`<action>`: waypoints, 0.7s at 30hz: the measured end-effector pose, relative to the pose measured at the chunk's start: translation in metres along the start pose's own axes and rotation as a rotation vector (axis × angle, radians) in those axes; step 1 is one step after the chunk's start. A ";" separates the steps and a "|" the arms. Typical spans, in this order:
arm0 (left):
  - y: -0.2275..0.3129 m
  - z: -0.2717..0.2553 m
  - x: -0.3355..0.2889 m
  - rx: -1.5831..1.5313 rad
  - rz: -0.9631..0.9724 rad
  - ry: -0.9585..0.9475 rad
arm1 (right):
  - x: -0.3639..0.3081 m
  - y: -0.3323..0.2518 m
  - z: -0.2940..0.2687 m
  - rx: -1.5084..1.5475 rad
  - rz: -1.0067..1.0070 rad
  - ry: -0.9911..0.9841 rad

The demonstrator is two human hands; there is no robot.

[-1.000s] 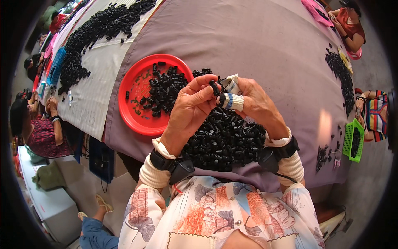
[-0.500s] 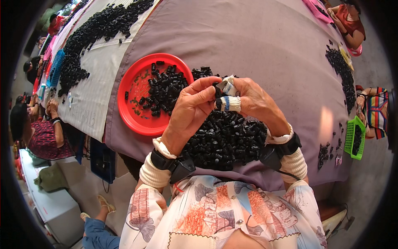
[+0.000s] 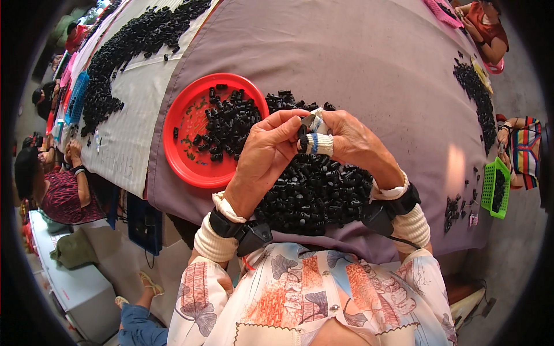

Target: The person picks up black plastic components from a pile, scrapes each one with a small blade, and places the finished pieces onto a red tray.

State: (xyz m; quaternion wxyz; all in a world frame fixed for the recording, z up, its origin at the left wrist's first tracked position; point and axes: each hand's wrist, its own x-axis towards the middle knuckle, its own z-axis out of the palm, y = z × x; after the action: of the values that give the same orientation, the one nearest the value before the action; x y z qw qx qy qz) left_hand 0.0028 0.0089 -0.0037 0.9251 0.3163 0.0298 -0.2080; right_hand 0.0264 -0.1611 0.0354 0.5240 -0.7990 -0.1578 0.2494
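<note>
We pinch a small black part [image 3: 304, 125] between our left hand [image 3: 266, 151] and right hand [image 3: 353, 142]. Both sets of fingers are clamped on it, above the black pile [image 3: 314, 193].

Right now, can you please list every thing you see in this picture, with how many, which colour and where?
small part: one, black, pinched between both hands' fingertips
heap of small parts: one, black, on the table under the hands
red plate: one, left of the hands, holding more black parts
table cloth: one, grey-purple, covering the table
long heap of parts: one, black, far left on a white cloth
green basket: one, right edge
other people: several, at the left and right edges
wrist devices: two, black, one per wrist
left hand: holds the part
right hand: white finger wraps, holds the part
</note>
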 end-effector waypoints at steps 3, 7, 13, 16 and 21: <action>0.000 0.002 -0.001 0.012 0.004 0.017 | 0.001 0.001 0.000 -0.037 0.004 -0.011; 0.001 0.003 -0.002 0.043 0.024 0.011 | 0.002 0.001 0.000 -0.047 -0.010 -0.013; 0.000 0.011 -0.003 0.112 0.084 0.062 | 0.004 0.005 0.001 -0.068 -0.020 -0.022; -0.003 0.009 -0.002 0.122 0.107 0.095 | 0.005 0.007 0.001 -0.108 -0.037 0.000; -0.001 0.006 -0.002 0.080 0.073 0.058 | 0.004 0.002 0.001 -0.035 -0.052 -0.030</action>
State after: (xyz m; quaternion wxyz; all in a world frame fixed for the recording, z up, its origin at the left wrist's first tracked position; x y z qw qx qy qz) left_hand 0.0005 0.0053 0.0013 0.9174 0.3596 0.0369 -0.1661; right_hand 0.0294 -0.1586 0.0323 0.5136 -0.7998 -0.1910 0.2449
